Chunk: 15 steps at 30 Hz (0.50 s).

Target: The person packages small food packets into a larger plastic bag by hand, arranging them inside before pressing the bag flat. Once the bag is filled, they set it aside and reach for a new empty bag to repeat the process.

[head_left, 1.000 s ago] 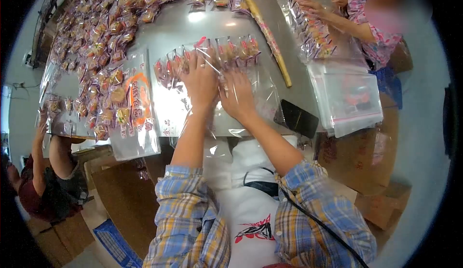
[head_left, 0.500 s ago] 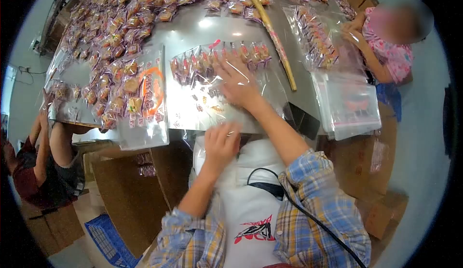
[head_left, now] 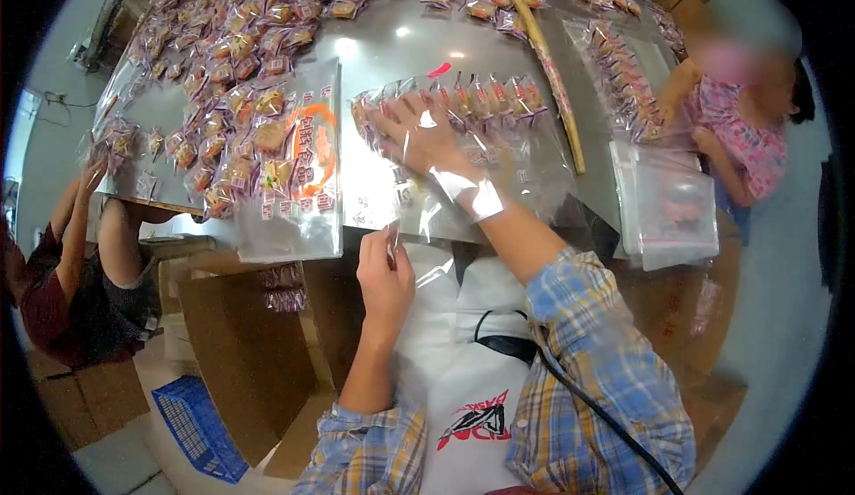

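Observation:
A large clear plastic bag lies on the metal table with a row of small wrapped snacks at its far end. My right hand is inside the bag, under the film, with fingers spread over the left part of the row. At the table's front edge my left hand pinches the bag's near edge between thumb and fingers. Left of it lies another clear bag with orange print, partly under loose wrapped snacks.
A pile of wrapped snacks spreads across the back left. A bamboo stick crosses the table. Stacked empty bags lie at right. One person works at right, another at left. Below are a cardboard box and blue crate.
My left hand has closed on the bag's near edge. My right hand now lies under the film, over the row's left part. The view has shifted, and the right person's hands have moved apart.

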{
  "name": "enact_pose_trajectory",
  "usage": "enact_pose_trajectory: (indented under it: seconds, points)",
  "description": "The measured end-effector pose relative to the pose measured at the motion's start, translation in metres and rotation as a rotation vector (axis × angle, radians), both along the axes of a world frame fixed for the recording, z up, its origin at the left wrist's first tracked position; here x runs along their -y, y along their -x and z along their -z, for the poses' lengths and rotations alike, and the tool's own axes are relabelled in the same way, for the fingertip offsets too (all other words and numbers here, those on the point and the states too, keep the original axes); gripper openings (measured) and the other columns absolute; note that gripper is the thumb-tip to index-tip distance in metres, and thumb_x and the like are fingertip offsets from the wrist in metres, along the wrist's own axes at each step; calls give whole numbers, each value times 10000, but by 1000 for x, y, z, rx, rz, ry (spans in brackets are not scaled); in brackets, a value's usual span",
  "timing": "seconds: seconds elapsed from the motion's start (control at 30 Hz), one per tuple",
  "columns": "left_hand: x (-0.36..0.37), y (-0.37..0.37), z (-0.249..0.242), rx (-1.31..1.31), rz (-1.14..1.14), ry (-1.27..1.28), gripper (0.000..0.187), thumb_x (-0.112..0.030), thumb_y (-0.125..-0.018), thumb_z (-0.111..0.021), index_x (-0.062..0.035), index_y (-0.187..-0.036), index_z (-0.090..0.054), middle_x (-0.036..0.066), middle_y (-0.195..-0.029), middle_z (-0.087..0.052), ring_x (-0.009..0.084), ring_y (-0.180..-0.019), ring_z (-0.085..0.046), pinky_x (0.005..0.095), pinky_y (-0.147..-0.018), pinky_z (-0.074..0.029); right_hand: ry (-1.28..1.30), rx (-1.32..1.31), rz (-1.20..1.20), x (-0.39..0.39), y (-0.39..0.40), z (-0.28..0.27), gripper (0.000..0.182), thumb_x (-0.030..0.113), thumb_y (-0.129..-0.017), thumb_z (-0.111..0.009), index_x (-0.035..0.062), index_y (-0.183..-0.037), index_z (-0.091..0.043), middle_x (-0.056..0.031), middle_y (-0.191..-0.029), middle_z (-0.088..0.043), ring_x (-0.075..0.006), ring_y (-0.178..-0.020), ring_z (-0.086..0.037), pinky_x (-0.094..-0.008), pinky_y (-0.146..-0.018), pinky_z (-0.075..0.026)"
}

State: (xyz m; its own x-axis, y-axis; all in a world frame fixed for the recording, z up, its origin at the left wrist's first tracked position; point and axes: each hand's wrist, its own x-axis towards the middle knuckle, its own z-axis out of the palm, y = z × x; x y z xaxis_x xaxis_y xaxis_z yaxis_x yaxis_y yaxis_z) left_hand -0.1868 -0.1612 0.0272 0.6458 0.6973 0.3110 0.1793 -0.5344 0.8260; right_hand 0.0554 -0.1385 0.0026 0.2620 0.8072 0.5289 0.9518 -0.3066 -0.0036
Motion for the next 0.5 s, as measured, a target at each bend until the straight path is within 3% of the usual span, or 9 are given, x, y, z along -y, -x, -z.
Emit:
enact_pose_trajectory:
  seconds: [0.1, 0.2, 0.23, 0.33, 0.37, 0.5]
  points:
    - [0, 8, -1, -35, 48, -49, 246, 81, -953, -607, 37, -1186, -671, 129, -926, -596, 214, -692, -573, 314, -588, -470, -74, 69, -8, 3, 6, -1, 560, 327, -878, -703, 268, -1428, -613, -56, -1146, -628, -279, -1132, -547, -536, -1050, -413]
    - [-4, 9, 3, -50, 66, -13, 264, 98, -937, -606, 37, -1186, -674, 129, -942, -602, 199, -684, -575, 303, -573, -462, -116, 179, 26, -4, 4, 14, 505, 298, -899, -682, 262, -1401, -640, -62, -1140, -640, -297, -1132, -556, -538, -1066, -394]
    - [-4, 9, 5, -65, 68, 18, 254, 96, -941, -608, 39, -1179, -675, 127, -950, -607, 189, -688, -577, 296, -573, -459, -95, 180, 33, -5, 3, 16, 448, 267, -917, -655, 248, -1365, -664, -71, -1251, -662, -287, -1238, -570, -562, -1076, -380]
    - [-5, 10, 7, 58, 61, 73, 225, 90, -950, -612, 40, -1159, -680, 120, -975, -623, 162, -705, -584, 278, -582, -461, -98, 142, 1, -6, 5, 27, 424, 250, -932, -627, 246, -1355, -665, -51, -1377, -655, -258, -1357, -552, -602, -1083, -370]
    - [-8, 11, 5, 37, 51, 25, 216, 89, -952, -616, 39, -1152, -681, 115, -976, -640, 152, -720, -590, 270, -603, -477, -172, 15, -17, -11, 5, 31, 423, 182, -949, -574, 270, -1351, -670, 27, -1414, -652, -215, -1329, -583, -678, -1068, -359]
    - [-13, 11, 7, 52, 35, 30, 211, 94, -945, -635, 31, -1140, -686, 106, -946, -665, 135, -722, -591, 266, -621, -489, -151, -124, -31, -11, 7, 36, 413, 173, -938, -580, 312, -1310, -692, 37, -1441, -648, -217, -1374, -548, -688, -1099, -296]
